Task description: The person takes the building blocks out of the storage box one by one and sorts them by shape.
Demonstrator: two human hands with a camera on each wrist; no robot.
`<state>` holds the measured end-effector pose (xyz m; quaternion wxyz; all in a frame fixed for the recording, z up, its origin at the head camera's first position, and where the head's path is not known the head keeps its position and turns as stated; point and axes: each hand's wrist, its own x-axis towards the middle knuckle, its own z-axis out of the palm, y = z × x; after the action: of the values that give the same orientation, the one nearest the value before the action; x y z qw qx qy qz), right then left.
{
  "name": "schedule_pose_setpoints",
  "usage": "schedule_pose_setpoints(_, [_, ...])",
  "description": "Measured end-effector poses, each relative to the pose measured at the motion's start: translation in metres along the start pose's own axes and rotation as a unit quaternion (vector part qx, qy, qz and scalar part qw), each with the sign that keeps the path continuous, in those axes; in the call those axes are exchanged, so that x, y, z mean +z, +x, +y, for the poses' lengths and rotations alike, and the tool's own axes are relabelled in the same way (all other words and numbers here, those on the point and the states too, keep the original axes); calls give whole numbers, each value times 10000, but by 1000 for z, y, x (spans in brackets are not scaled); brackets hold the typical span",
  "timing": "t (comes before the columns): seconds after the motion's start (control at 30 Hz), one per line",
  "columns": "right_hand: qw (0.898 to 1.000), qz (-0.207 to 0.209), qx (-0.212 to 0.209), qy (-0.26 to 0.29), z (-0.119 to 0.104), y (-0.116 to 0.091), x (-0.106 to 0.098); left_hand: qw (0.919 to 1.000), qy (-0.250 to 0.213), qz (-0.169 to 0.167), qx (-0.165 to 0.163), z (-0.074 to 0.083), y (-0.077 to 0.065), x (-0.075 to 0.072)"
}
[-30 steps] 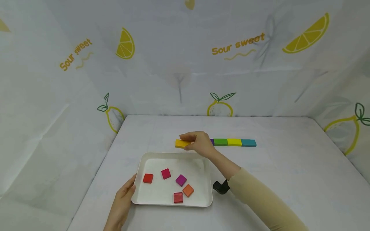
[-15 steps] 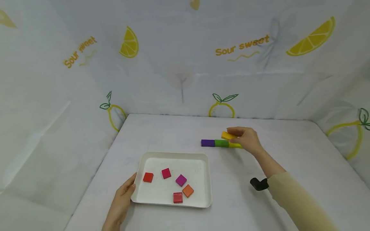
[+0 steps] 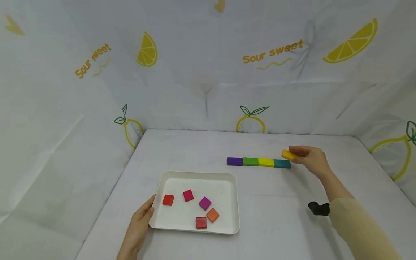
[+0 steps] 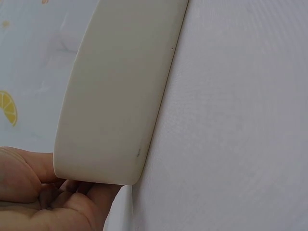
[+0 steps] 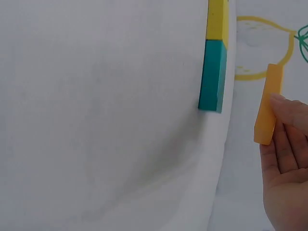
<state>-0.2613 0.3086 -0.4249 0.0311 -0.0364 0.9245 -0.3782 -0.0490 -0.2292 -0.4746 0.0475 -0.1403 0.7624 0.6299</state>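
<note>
Still, the left hand (image 3: 138,224) grips the tray (image 3: 180,218) by its left edge. In the row (image 3: 250,161), the teal block (image 3: 282,164) is now uncovered; the amber block (image 3: 289,155), shifted rightward, is raised near it, pinched in the right hand (image 3: 313,160).

"Sour sweet", twice, in orange letters (image 3: 272,52) on the white backdrop (image 3: 195,68)

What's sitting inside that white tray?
The white tray holds five blocks: a leftmost red block, a crimson block, a magenta block, an orange block and a nearest red block. What's directly under each is covered and can't be seen.
</note>
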Motion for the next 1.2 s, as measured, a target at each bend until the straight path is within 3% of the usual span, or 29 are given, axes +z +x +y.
schedule_pose_setpoints(0.6, [9987, -61, 495, 61, 51, -9, -11, 10000, 62, -36, -12, 2, 1, 0])
schedule_pose_setpoints(0.97, [9982, -305, 522, 10, 53, 0, -4, 10000, -8, -4, -12, 1, 0, 0])
schedule_pose_setpoints(1.2, [9974, -624, 329, -172, 46, 5, -6, 10000, 7, -35, 30, 1, -1, 0])
